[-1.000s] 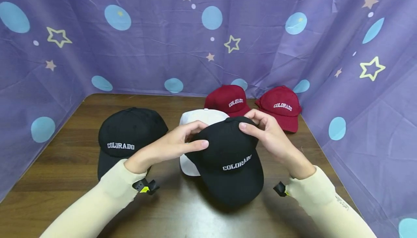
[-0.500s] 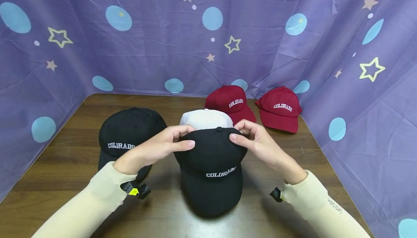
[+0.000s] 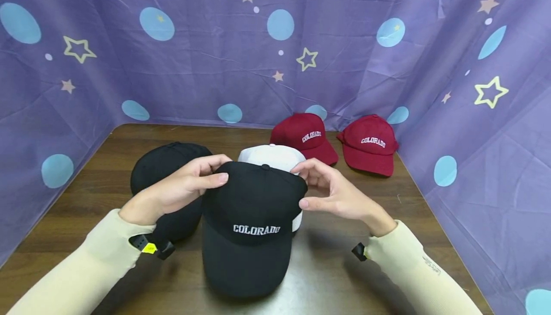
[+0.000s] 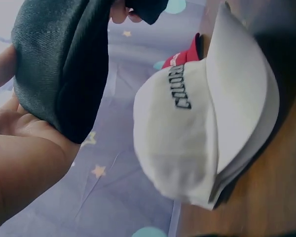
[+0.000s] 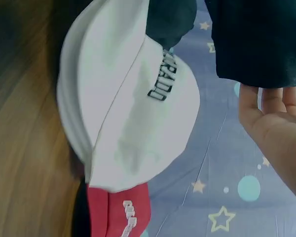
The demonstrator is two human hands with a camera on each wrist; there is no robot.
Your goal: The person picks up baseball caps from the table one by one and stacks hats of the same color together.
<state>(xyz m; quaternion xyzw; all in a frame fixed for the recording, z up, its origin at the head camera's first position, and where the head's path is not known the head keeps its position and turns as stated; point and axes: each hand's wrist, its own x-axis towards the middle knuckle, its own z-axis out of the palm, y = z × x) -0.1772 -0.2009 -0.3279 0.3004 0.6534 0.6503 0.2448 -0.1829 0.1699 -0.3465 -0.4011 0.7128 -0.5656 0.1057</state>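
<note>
A black baseball cap (image 3: 247, 205) with white COLORADO lettering hangs over the table at the middle front, its brim toward me. My left hand (image 3: 181, 185) pinches its upper left edge, thumb in front and fingers behind. At its right side my right hand (image 3: 337, 191) curls its fingers behind the edge, with the thumb tip at the cap's side; the fingertips are partly hidden. Behind the held cap stands a white cap (image 3: 273, 154), mostly covered in the head view. The left wrist view shows that white cap (image 4: 177, 133) with dark lettering. It sits over another brim.
A second black cap (image 3: 165, 166) rests at the left, partly behind my left hand. Two red COLORADO caps (image 3: 303, 135) (image 3: 370, 142) stand at the back right. A purple curtain (image 3: 206, 56) with stars encloses the wooden table (image 3: 96, 176).
The held black cap has moved left, from in front of the white cap's right side toward the second black cap. My right thumb has slid from its front to its right edge.
</note>
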